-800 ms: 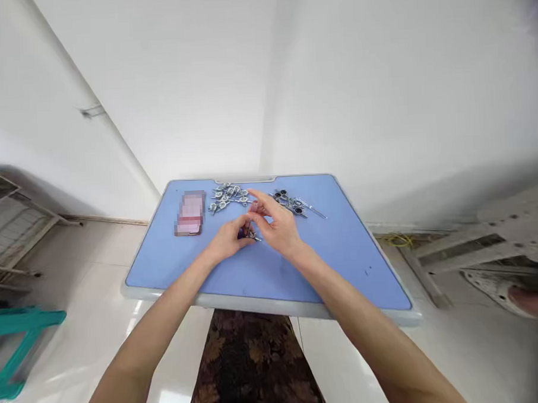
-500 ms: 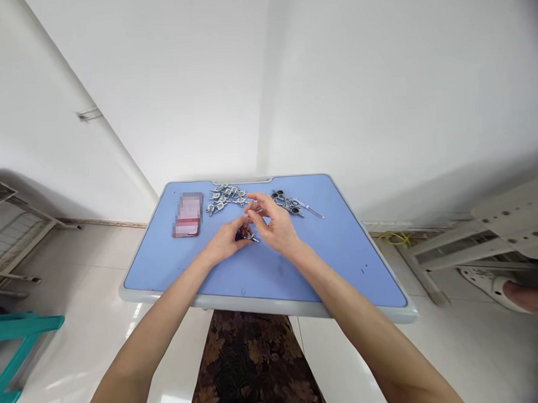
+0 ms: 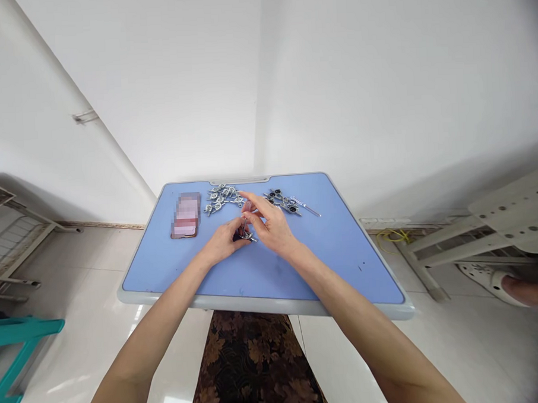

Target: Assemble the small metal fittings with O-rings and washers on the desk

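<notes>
Metal part [image 3: 251,238]: near the middle of the blue desk [image 3: 329,258], in the left hand — can't tell whether it touches the desk surface. Silvery, thin stem poking out toward the desk's right side; rest hidden by fingers.
Left hand [image 3: 224,244]: over the desk's middle, a bit to its left. Thumb and fingers closed around the metal part, pinching it.
Right hand [image 3: 272,228]: over the desk's middle, a bit to its right. Thumb and forefinger pressed together on a slim tool [image 3: 245,224], other fingers loosely curled. Tool stands steeply, lower end at the metal part; exact contact too small to tell.
Pale-faced parts [image 3: 222,197]: loose heap toward the desk's far edge, left of centre. Silvery, round light faces, thin stems, some overlapping.
Dark-centred parts [image 3: 283,201]: smaller group toward the desk's far edge, right of centre, partly behind the right hand. Round black centres.
Clear rods [image 3: 307,207]: lying slantwise on the desk, just right of the dark-centred parts.
Phone [image 3: 185,215]: flat on the desk's left side, screen pixelated.
Teal stool [image 3: 25,331]: on the floor, left of the desk, cut off by the frame edge.
White frame [image 3: 514,211]: right of the desk, yellow cable [image 3: 394,237] on the floor between them.
White clog [image 3: 490,282]: right of the desk, on another person's foot — rest of that person mostly out of view.
</notes>
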`<move>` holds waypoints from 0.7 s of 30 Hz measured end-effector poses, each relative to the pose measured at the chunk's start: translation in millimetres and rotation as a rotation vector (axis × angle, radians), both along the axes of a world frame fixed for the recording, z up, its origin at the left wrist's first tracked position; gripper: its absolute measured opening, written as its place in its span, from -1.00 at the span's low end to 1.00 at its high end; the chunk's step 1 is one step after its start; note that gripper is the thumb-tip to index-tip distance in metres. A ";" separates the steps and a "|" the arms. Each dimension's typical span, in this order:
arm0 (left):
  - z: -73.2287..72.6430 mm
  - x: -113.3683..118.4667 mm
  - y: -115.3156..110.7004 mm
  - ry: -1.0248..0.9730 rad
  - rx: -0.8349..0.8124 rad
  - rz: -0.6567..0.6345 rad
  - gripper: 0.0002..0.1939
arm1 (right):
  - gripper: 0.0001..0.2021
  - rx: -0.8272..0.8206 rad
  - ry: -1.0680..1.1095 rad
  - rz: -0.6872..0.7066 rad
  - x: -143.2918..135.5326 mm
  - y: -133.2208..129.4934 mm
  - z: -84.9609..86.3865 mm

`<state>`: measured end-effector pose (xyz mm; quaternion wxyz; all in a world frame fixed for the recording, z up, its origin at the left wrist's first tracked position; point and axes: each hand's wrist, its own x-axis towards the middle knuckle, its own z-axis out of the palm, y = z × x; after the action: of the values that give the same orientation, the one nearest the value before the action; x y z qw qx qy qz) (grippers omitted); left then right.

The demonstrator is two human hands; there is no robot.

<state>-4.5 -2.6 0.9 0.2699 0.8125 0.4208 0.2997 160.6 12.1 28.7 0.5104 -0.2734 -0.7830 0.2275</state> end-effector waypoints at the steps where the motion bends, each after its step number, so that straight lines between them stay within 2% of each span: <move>1: 0.3 0.0 -0.1 -0.002 -0.001 -0.003 -0.73 | -0.57 -0.005 -0.003 0.004 0.3 0.2 -0.3; 10: 4.1 1.7 -2.6 0.003 -0.025 0.012 -0.78 | -0.57 -0.062 0.072 0.062 2.5 0.3 -0.9; 21: 5.6 1.7 -5.4 0.006 0.032 0.018 -0.73 | -0.65 -0.070 0.217 -0.003 8.2 -1.6 7.5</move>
<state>-2.8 -8.0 6.5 0.2527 0.8138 0.4242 0.3065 168.8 10.6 36.2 0.5825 -0.2660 -0.7144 0.2820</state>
